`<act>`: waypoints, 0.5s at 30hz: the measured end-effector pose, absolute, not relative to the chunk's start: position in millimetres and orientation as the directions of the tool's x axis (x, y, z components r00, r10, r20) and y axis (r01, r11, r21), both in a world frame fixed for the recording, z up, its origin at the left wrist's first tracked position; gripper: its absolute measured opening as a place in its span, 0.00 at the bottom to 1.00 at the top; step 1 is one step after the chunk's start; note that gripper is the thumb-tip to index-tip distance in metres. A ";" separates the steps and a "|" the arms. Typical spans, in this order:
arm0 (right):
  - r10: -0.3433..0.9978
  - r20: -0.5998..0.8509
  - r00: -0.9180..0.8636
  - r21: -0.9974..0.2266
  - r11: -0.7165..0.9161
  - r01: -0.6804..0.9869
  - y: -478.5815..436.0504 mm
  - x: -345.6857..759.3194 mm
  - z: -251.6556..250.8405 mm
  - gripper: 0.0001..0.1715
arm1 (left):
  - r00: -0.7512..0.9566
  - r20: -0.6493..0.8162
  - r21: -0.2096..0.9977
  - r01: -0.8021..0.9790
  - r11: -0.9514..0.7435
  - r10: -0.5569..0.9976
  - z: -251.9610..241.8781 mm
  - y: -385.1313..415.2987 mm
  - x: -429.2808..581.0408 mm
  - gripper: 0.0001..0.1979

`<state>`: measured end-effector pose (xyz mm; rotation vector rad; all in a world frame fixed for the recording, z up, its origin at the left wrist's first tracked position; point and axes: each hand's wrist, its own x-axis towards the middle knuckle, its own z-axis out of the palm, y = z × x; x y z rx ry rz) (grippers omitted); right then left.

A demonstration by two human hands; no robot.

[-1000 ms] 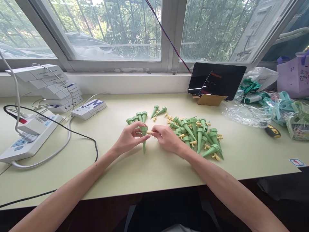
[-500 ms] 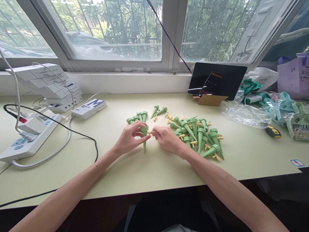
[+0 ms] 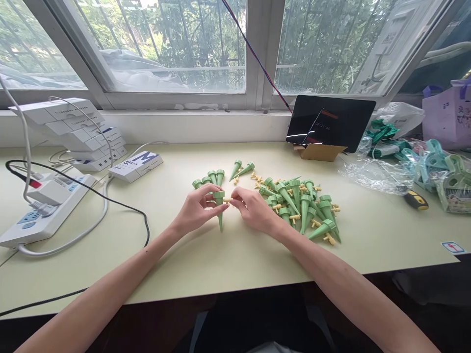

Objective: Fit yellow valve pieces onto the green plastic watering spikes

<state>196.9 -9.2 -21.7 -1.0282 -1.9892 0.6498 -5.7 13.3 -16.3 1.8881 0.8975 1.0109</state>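
My left hand [image 3: 196,208] is closed round a green plant watering spike [image 3: 220,211], cap up and tip pointing down just over the table. A small yellow valve [image 3: 227,200] sticks out from the right side of its cap. The fingertips of my right hand [image 3: 253,208] pinch that valve's outer end and partly hide it. Behind my left hand stand several more green spikes [image 3: 212,176]. Two other spikes [image 3: 243,169] lie farther back, with a loose yellow valve [image 3: 236,180] beside them.
To the right lies a heap of green spikes and yellow valves [image 3: 304,201]. A tablet [image 3: 331,120] leans on a cardboard stand behind it. White boxes [image 3: 88,130], a power strip [image 3: 51,211] and cables are on the left. Plastic bags [image 3: 382,169] and a yellow-black tool [image 3: 416,200] lie at the far right.
My right hand has moved slightly left, its fingertips closer to the cap of the held spike. That spike has shifted and tilted a little; the other things are unmoved.
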 end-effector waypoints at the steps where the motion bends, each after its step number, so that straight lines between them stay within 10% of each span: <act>1: 0.836 0.411 -0.363 -0.715 0.543 0.440 -9.1 197.2 -22.0 0.08 | 0.434 0.326 0.869 0.213 -0.447 0.840 -16.3 13.0 -5.3 0.16; 15: 0.845 0.383 -0.373 -0.718 0.526 0.456 -9.1 198.8 -22.8 0.11 | 0.449 0.388 0.807 0.256 -0.532 0.805 -13.4 9.6 -3.8 0.14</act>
